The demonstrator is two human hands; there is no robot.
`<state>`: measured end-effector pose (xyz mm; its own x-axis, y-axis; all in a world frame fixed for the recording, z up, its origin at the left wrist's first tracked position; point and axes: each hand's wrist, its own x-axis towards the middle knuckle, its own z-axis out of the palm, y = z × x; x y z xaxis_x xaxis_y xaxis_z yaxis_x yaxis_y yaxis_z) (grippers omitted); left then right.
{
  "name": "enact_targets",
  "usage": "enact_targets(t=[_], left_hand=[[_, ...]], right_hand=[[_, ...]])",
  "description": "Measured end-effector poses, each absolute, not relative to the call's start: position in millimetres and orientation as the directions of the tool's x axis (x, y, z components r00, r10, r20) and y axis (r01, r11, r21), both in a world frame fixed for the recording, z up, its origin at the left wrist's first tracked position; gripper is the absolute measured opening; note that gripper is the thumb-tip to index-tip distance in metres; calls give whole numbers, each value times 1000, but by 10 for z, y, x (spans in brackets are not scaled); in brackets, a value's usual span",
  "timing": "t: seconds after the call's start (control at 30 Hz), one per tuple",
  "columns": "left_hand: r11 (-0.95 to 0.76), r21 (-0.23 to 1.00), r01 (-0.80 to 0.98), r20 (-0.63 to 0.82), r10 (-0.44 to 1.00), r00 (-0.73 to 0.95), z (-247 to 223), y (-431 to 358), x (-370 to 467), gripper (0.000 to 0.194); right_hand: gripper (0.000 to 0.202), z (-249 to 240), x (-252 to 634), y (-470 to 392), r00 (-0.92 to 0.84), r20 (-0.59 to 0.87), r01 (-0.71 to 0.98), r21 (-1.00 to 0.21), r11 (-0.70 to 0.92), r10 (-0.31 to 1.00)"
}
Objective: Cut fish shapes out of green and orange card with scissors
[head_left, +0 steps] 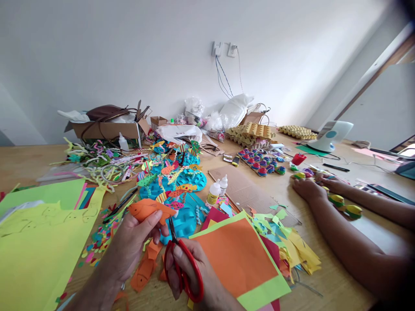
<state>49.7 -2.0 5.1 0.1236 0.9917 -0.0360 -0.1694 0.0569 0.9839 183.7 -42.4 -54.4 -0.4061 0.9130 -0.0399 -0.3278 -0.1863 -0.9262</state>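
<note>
Between the thumb and fingers of my left hand (138, 231) is an orange paper fish (147, 210), its tail pointing right. My right hand (191, 263) has its fingers through the handles of red-handled scissors (194, 270). The scissor blades point up beside the fish's tail; whether they touch it I cannot tell. Below my left hand lie other orange paper fish cutouts (144, 270). Behind the held fish, several decorated paper fish (186, 187) stand over blue-painted egg carton pieces (186, 216).
Orange and green paper sheets (240, 255) lie right of my hands, with paper scraps (298, 248) beyond. Yellow paper (35, 259) covers the left. Two glue bottles (214, 192) stand mid-table. A co-worker's hands (309, 190) handle painted egg carton pieces at the right.
</note>
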Motion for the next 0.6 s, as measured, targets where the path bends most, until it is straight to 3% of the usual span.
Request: enact_targets(t=[0.27,0.6], left_hand=[[134,971,-197,-102,981,167,-28,-35,507,16],[123,975,-185,-81,972,221,-18,-44,499,17]], right_hand=[[57,-545,1828,-407,-366,-37,-301,-941,-156,930],[62,-525,1843,-388,-358,-76,-231,-958,-168,931]])
